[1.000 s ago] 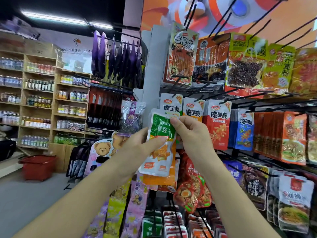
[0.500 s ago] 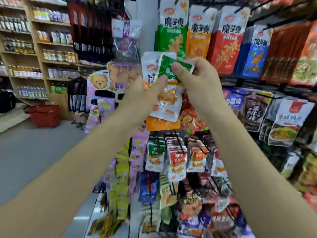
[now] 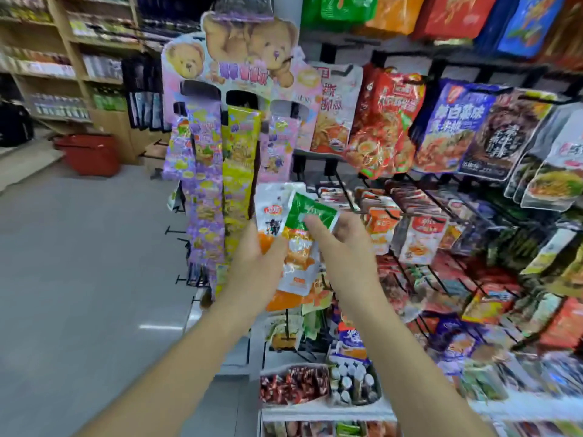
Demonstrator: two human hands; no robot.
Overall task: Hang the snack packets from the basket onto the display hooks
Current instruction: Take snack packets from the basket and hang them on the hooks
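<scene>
Together the left hand and right hand hold snack packets before black wire display hooks; the left grips a white-and-orange plastic packet; the right pinches the top of the green-topped plastic packet overlapping it; a red plastic basket sits on the floor, well apart.

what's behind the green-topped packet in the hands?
A white-and-orange packet, its top showing beside it, both gripped by the left hand; the right hand pinches the green-topped packet at its top. The rear packet's middle is covered.
</scene>
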